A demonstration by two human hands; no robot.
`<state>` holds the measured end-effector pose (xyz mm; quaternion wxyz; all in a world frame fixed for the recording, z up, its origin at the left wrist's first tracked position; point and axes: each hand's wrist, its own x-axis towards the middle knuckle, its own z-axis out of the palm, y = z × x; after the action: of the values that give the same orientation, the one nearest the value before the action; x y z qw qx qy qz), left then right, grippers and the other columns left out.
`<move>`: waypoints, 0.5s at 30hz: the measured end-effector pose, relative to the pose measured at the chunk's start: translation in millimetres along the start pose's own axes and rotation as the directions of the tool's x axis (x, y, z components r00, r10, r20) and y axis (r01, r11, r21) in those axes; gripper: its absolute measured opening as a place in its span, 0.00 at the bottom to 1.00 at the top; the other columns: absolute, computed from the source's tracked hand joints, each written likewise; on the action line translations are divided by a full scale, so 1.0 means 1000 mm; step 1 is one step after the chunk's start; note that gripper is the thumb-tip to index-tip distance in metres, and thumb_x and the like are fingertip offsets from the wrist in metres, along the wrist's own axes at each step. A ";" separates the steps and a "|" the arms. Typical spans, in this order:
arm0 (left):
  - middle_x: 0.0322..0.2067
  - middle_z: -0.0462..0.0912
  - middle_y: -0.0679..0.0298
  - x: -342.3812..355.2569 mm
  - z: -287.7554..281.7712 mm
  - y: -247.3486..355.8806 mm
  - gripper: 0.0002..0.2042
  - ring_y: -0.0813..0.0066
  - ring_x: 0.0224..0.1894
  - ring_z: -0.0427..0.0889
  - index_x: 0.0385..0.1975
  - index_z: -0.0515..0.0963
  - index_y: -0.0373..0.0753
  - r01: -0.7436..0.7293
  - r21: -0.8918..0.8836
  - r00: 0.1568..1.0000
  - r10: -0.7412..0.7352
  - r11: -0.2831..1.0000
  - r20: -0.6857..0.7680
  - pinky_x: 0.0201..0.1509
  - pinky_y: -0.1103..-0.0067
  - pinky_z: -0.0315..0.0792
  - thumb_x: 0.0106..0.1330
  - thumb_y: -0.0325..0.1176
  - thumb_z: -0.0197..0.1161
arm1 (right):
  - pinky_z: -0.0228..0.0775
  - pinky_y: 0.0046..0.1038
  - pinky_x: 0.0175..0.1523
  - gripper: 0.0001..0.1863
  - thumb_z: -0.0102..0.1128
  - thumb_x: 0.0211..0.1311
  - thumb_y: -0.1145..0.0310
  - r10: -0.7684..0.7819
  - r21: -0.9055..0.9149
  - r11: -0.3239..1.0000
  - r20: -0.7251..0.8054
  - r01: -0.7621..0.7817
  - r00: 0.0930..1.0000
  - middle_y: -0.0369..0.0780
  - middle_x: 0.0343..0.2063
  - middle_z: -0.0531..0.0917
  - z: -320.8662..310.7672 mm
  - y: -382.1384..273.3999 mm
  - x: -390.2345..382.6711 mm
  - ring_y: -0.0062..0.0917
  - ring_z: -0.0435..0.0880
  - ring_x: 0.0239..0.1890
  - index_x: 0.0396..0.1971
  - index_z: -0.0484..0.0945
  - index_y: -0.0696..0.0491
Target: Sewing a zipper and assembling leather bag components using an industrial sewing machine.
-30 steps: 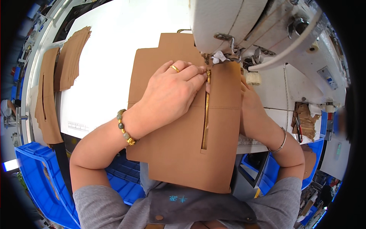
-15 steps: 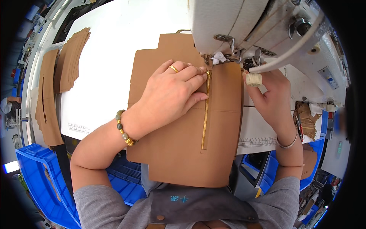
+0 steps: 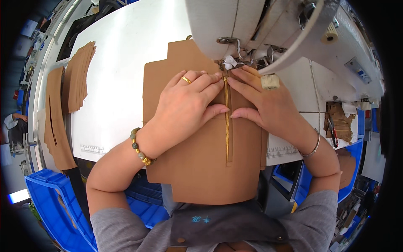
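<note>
A brown panel lies under the sewing machine's presser foot and hangs over the white table's front edge. A gold zipper runs lengthwise in its slot. My left hand rests on the panel left of the zipper, fingertips near the foot, thumb reaching toward the teeth. My right hand lies on the panel right of the zipper, fingers slightly bent and apart, thumb beside the teeth. Both hands press the material without gripping it.
The machine body fills the upper right. Brown piece stacks and a slotted strip lie at left. Scraps with a tool lie at right. Blue bins sit low around the table. A co-worker's arm shows at far left.
My right hand has moved from the panel's right edge onto its top beside the zipper. My left hand stays left of the teeth. The whole view has shifted slightly.
</note>
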<state>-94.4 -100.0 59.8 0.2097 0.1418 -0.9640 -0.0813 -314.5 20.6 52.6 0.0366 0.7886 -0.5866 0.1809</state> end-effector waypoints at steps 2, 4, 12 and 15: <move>0.57 0.85 0.62 0.000 0.001 0.000 0.25 0.59 0.57 0.82 0.54 0.84 0.36 0.000 -0.003 1.000 0.000 1.000 -0.009 0.61 0.66 0.78 0.61 0.44 0.75 | 0.64 0.47 0.74 0.39 0.71 0.56 0.42 0.001 -0.005 1.000 -0.007 -0.001 1.000 0.45 0.60 0.83 0.000 0.000 0.001 0.43 0.79 0.63 0.63 0.80 0.52; 0.58 0.85 0.62 0.000 0.001 0.000 0.25 0.59 0.57 0.82 0.54 0.84 0.35 0.001 -0.004 1.000 -0.001 1.000 -0.017 0.61 0.66 0.78 0.61 0.43 0.75 | 0.63 0.48 0.74 0.39 0.71 0.56 0.42 0.006 -0.003 1.000 -0.005 -0.006 1.000 0.45 0.60 0.83 0.000 0.000 0.001 0.43 0.79 0.63 0.63 0.80 0.52; 0.58 0.85 0.61 0.001 0.001 0.000 0.25 0.59 0.58 0.82 0.54 0.84 0.35 0.000 0.005 1.000 0.000 1.000 -0.015 0.62 0.66 0.78 0.61 0.43 0.75 | 0.63 0.49 0.74 0.38 0.71 0.57 0.42 0.013 -0.021 1.000 0.001 -0.013 1.000 0.44 0.57 0.84 -0.001 0.000 0.001 0.41 0.80 0.63 0.62 0.81 0.51; 0.57 0.85 0.61 0.001 0.001 0.001 0.25 0.59 0.58 0.82 0.55 0.84 0.35 0.006 0.009 1.000 -0.006 1.000 -0.007 0.62 0.66 0.78 0.61 0.43 0.75 | 0.63 0.48 0.74 0.37 0.70 0.58 0.42 -0.003 -0.040 0.999 0.010 0.003 1.000 0.44 0.56 0.85 -0.001 0.000 0.001 0.41 0.80 0.63 0.61 0.81 0.51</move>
<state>-96.5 -99.1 59.3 0.2120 0.1461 -0.9632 -0.0770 -314.2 20.3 53.6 0.0497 0.7894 -0.5891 0.1653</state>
